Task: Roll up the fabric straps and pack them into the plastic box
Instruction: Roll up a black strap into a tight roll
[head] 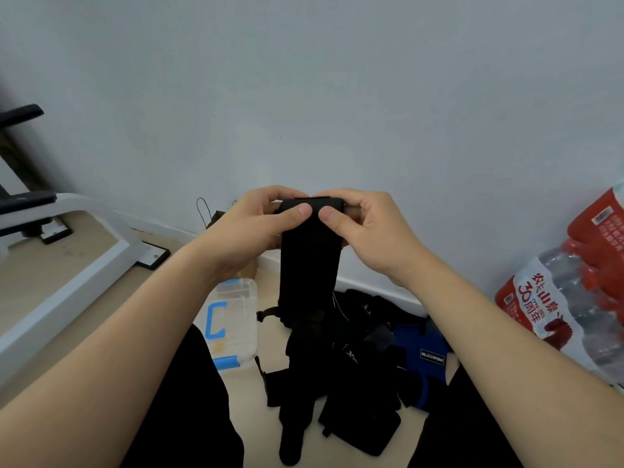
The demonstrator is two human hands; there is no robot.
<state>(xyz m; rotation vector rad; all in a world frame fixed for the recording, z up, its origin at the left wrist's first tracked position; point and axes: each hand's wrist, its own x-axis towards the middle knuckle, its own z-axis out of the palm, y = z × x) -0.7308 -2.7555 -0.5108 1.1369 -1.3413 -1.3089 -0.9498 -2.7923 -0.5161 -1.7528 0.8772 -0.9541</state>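
vertically held, long axis up-down, tail hanging to the floor pile point(364, 366): black strap point(309, 265), rolled top end clamped in curled fingers point(277, 191) of left hand point(251, 224) and right hand point(368, 228), near plastic box point(243, 288).

Two hands hold up a long black strap point(309, 261). The left hand point(251, 224) and the right hand point(368, 228) pinch its top end, thumbs pressed on the front — side by side. The rest of the strap hangs down to a pile of black straps point(358, 376) on the floor, where a blue one point(423, 352) lies too. A clear plastic box point(233, 319) with blue clips sits on the left. A pack of water bottles point(580, 298) stands on the right by the wall.
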